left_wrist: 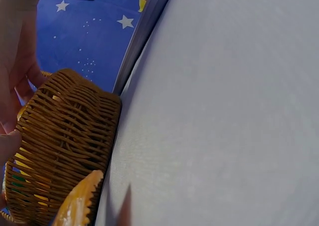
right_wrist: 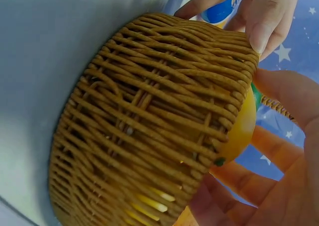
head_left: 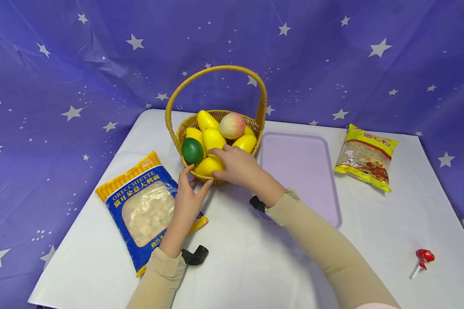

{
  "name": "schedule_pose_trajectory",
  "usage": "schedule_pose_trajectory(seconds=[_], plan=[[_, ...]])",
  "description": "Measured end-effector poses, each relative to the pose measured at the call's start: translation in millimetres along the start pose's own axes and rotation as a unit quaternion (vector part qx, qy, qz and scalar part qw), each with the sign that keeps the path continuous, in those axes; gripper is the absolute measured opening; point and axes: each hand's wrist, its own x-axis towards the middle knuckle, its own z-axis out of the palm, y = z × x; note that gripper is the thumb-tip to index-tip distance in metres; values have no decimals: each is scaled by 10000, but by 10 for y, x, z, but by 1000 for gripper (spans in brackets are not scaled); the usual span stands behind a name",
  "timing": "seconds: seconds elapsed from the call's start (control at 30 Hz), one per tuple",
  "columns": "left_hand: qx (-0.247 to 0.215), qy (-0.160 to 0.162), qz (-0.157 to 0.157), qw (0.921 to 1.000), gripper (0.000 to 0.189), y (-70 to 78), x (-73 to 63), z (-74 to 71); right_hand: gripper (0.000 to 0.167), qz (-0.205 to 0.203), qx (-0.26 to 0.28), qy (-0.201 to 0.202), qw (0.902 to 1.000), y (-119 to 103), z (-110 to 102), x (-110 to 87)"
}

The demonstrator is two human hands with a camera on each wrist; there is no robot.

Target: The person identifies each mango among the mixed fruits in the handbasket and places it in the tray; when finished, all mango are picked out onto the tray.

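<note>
One mango (head_left: 207, 167) seems your pick: right hand (head_left: 240, 166) spread around it, left hand (head_left: 188, 196) spread against the basket (right_wrist: 144, 101); lifting would want a firm pinch.

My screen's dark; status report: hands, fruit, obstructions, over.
Left hand touching basket. Right hand on front yellow fruit, inside basket. Handle behind hands, apparently not blocking.

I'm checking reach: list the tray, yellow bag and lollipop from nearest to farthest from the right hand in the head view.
1. Tray, just right of the basket.
2. Yellow bag, beyond the tray's right edge.
3. Lollipop, farthest right, toward the picture's bottom.
</note>
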Motion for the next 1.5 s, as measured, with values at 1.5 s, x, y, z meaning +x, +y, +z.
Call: schedule_pose_trajectory(seconds=[1.5], plan=[[126, 54, 144, 9998, 67, -81, -42, 30, 51, 1051, 2696, 2178, 9321, 757, -414, -708]])
